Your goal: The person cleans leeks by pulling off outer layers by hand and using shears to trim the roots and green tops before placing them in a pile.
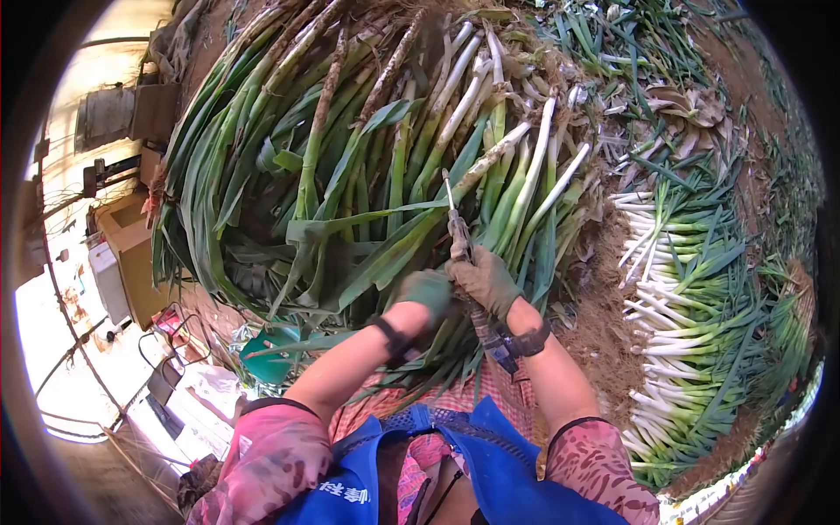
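My right hand (486,278), in a dirty glove, is wrapped round a long, soil-covered tool (461,241) with a thin metal tip that points up. Just to its left, my left hand (425,293) wears a green glove and is smeared by motion; its fingers cannot be made out. Long leaves of the big pile of untrimmed leeks (350,166) lie around and beyond both hands. The tool's tip rests over or beside a leek stalk (494,157); contact cannot be told.
On the right, a long row of cleaned leeks (669,319) lies on brown soil (604,324). Loose green leaves (621,44) cover the ground at the top right. A green container (269,354) and a cardboard box (131,254) are at the left.
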{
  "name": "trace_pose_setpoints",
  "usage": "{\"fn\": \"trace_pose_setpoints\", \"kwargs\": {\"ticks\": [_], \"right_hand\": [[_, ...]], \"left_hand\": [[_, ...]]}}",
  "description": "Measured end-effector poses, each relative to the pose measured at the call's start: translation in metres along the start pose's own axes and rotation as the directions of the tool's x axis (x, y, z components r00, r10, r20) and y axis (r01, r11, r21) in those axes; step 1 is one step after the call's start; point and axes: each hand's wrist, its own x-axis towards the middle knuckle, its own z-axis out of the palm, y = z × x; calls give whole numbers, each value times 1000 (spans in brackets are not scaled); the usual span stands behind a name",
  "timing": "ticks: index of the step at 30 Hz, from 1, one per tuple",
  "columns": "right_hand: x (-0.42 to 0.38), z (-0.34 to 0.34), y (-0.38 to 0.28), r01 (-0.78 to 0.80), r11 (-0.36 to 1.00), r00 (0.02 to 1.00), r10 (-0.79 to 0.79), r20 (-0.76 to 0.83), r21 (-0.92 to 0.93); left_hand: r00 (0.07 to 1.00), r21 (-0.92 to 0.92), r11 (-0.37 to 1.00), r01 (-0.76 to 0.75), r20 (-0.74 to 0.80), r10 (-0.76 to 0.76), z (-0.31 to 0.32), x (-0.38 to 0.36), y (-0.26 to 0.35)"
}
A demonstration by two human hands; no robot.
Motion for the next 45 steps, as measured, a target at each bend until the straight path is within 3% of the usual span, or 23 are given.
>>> {"fn": "trace_pose_setpoints", "kwargs": {"ticks": [1, 3, 4, 5, 8, 11, 12, 14, 16, 19, 21, 23, 24, 27, 28, 31, 32, 35, 36, 39, 40, 42, 45], "right_hand": [[-4, -1, -13, -45, 996, 998, 48, -33, 77], [-8, -7, -53, -122, 966, 986, 145, -83, 229], [-3, -6, -56, -36, 931, 996, 65, -68, 364], [1, 0, -50, -34, 974, 997, 49, -63, 225], [7, 24, -28, -79, 984, 995, 68, -70, -161], [3, 21, -30, -47, 982, 980, 10, -198, -184], [13, 16, -20, -135, 978, 980, 108, -169, -157], [2, 4, -27, -69, 983, 975, 30, -218, -173], [-15, -5, -39, -79, 967, 970, 18, -244, -241], [-24, -14, -37, -51, 970, 990, 17, -143, -237], [-17, -13, -27, -4, 990, 990, -16, -140, -144], [-1, -7, 1, 131, 985, 987, -120, -105, 107], [-11, -12, -32, 73, 989, 989, -89, -122, -127], [-8, 0, -41, 30, 986, 993, -48, -105, -164], [-9, 5, -43, 23, 984, 990, -46, -132, -176], [-13, 13, -39, 17, 993, 998, -24, -58, -113], [-15, 13, -39, -26, 994, 998, 20, -59, -106], [-14, 22, -19, -66, 997, 997, 68, -31, 47], [-11, 33, -14, -29, 982, 1000, 28, 7, 185], [-24, 46, -14, 111, 979, 993, -116, 17, 169], [-21, 41, -23, 24, 996, 1000, -23, -7, 80], [-6, 37, -28, -90, 990, 989, 101, -108, 105], [-14, 33, -29, -71, 993, 995, 77, -69, 89]], "left_hand": [[994, 2, 1000, -8, -111, 8, -13, -16, -14], [872, -162, 971, 173, -433, -228, -49, -27, -32], [760, -192, 979, 60, -627, -170, -52, -18, -50], [600, -193, 980, -58, -791, -120, -50, -1, -68], [683, -145, 988, 54, -716, -142, -46, 55, -84], [892, -179, 930, 320, -272, -360, -60, 64, -30], [904, -222, 940, 258, -289, -316, -44, 71, -31], [896, -165, 968, 188, -374, -238, -20, 75, -25], [723, -68, 998, 7, -689, -52, -27, 61, -22], [510, -17, 994, -110, -859, 42, -71, 52, -52], [292, 0, 996, 87, -956, -26, -111, 35, -62], [413, -98, 938, 333, -879, -239, -106, 38, -103], [447, -128, 884, 450, -824, -347, -105, 40, -114], [706, -164, 839, 519, -471, -529, -130, 32, -100], [818, -358, 857, 371, -312, -484, -135, 33, -112], [810, -329, 927, 177, -487, -327, -115, 38, -97], [735, -215, 958, 191, -615, -285, -112, 36, -94], [740, -272, 899, 344, -511, -438, -106, 28, -97], [859, -340, 877, 341, -267, -438, -115, 18, -90], [903, -263, 891, 371, -123, -412, -86, 13, -95], [916, -393, 842, 369, 2, -401, -84, 14, -95], [924, -450, 825, 343, 0, -383, -81, 9, -86], [912, -463, 827, 318, -91, -401, -79, 9, -78]]}}
